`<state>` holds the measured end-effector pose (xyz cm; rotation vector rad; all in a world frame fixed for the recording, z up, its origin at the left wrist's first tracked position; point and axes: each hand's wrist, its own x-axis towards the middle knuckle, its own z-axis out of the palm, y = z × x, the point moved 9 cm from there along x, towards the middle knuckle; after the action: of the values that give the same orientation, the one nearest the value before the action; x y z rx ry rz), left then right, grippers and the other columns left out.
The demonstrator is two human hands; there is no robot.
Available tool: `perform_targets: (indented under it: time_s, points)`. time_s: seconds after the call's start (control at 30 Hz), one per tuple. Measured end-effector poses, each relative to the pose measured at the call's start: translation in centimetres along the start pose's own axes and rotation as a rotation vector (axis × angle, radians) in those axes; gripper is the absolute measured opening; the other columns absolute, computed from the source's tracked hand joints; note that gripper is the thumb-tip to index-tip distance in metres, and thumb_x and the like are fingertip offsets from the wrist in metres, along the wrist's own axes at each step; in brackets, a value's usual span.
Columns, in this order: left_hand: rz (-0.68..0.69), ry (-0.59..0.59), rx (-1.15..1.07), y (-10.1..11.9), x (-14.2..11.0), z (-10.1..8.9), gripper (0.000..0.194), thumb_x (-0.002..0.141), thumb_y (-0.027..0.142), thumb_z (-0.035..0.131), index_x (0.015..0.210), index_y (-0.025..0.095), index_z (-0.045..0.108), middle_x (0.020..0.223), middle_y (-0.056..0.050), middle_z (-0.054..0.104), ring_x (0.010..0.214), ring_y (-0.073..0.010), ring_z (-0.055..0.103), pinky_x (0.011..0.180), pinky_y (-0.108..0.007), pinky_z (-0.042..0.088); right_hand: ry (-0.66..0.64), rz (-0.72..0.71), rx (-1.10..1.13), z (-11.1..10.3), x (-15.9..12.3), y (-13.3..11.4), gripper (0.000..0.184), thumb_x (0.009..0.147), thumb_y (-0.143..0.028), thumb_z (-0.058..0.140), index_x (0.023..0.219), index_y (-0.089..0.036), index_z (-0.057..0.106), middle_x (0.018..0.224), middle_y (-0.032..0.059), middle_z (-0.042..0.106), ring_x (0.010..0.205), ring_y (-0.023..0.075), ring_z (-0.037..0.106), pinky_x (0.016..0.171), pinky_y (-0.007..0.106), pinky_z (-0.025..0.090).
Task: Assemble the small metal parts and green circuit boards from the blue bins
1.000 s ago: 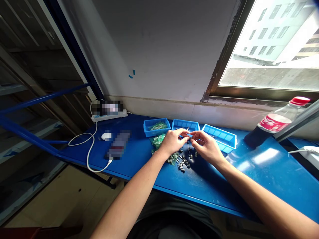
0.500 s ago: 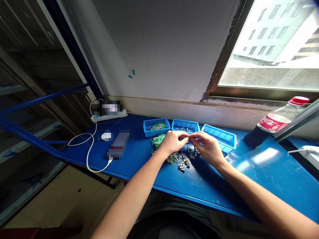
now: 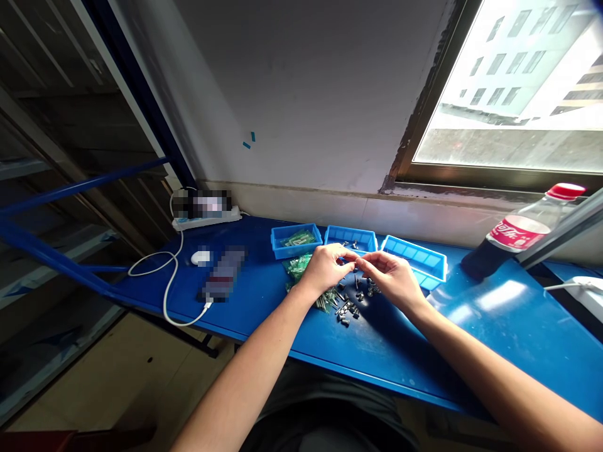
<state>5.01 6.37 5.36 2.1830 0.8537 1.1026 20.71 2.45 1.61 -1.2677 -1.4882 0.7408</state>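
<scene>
My left hand and my right hand meet fingertip to fingertip above the blue table. Both pinch a small part that I cannot make out. Below them lies a scatter of small dark cylindrical parts and a heap of small green boards. Behind the hands stand three blue trays: the left tray with green boards, the middle tray with dark parts, and the right tray.
A cola bottle with a red cap lies tilted at the right. At the left are a white power strip, a white cable, a white mouse and a blurred dark device. Blue shelving stands left, a window right.
My hands have drawn closer together, fingertips now touching over the parts; the right hand has shifted slightly left. Nothing else on the table has moved.
</scene>
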Motion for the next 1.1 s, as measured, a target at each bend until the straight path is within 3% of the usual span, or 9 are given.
perform_targets:
  time_s: [0.33,0.53,0.63,0.7,0.9,1.1]
  points:
    - [-0.109,0.012,-0.136,-0.6,-0.1,0.1,0.027,0.087,0.006,0.076,0.110,0.019,0.079,0.101,-0.004,0.084,0.096,-0.0187,0.081,0.086,-0.030,0.066,0.012,0.040,0.130,-0.1,0.2,0.9,0.045,0.083,-0.063,0.084,0.100,-0.023,0.072,0.096,0.0091,0.082,0.081,0.0252,0.078,0.079,0.042,0.065]
    - [-0.104,0.037,-0.196,-0.3,0.0,-0.1,0.026,0.088,0.006,0.075,0.111,0.019,0.076,0.102,-0.005,0.084,0.096,-0.0187,0.081,0.085,-0.030,0.066,0.035,0.011,0.204,-0.1,0.3,0.9,0.046,0.082,-0.064,0.086,0.094,-0.025,0.066,0.095,0.0076,0.079,0.085,0.0260,0.078,0.082,0.043,0.067]
    - [-0.074,0.048,-0.124,-0.1,0.0,-0.3,0.018,0.092,0.015,0.076,0.109,0.019,0.076,0.104,-0.006,0.084,0.095,-0.0191,0.080,0.085,-0.030,0.065,0.048,-0.020,0.180,-0.2,0.4,0.8,0.042,0.084,-0.062,0.084,0.096,-0.025,0.066,0.096,0.0071,0.079,0.085,0.0253,0.077,0.081,0.042,0.066]
    - [-0.024,0.029,-0.011,0.2,0.0,-0.2,0.011,0.097,0.021,0.071,0.106,0.019,0.077,0.106,-0.007,0.083,0.097,-0.0204,0.079,0.088,-0.033,0.065,0.067,-0.049,0.122,-0.5,0.4,0.5,0.037,0.088,-0.059,0.081,0.097,-0.026,0.067,0.098,0.0071,0.079,0.085,0.0248,0.077,0.079,0.041,0.065]
    - [0.141,-0.165,0.283,0.7,-0.6,1.8,0.022,0.099,0.031,0.069,0.115,0.021,0.079,0.119,-0.008,0.081,0.116,-0.0264,0.074,0.106,-0.041,0.059,0.221,-0.281,-0.308,-2.4,0.4,-2.2,0.017,0.101,-0.043,0.064,0.103,-0.028,0.073,0.105,0.0071,0.079,0.085,0.0257,0.071,0.080,0.044,0.060]
    - [0.159,-0.279,0.351,0.6,-1.2,3.1,0.029,0.096,0.040,0.073,0.118,0.023,0.081,0.118,-0.008,0.081,0.113,-0.0288,0.075,0.100,-0.040,0.060,0.185,-0.527,-0.528,-2.0,0.6,-3.4,0.023,0.104,-0.026,0.056,0.112,-0.031,0.078,0.111,0.0086,0.077,0.105,0.0310,0.067,0.096,0.053,0.056]
